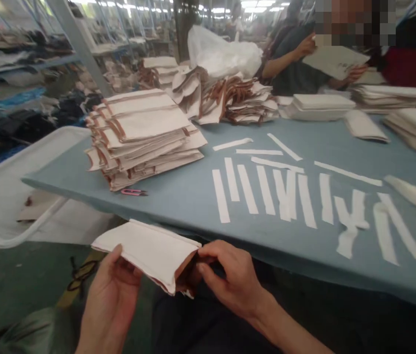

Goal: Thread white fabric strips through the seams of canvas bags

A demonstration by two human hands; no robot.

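I hold a folded cream cloth bag [149,248] with brown trim in front of me, below the near edge of the table. My left hand [110,295] grips its left underside, thumb on the cloth. My right hand [226,275] pinches the brown-edged corner at the right, fingers closed on it. A tall stack of the same cream bags [141,135] lies on the blue-grey table [193,191] straight ahead. Small pink snips [134,192] rest just in front of that stack.
Several white strips [267,189] lie in rows on the table to the right. More bag piles [226,98] and a white plastic sack [222,54] sit farther back. A white bin [9,196] stands at left. Another person [296,54] across the table holds a cream piece.
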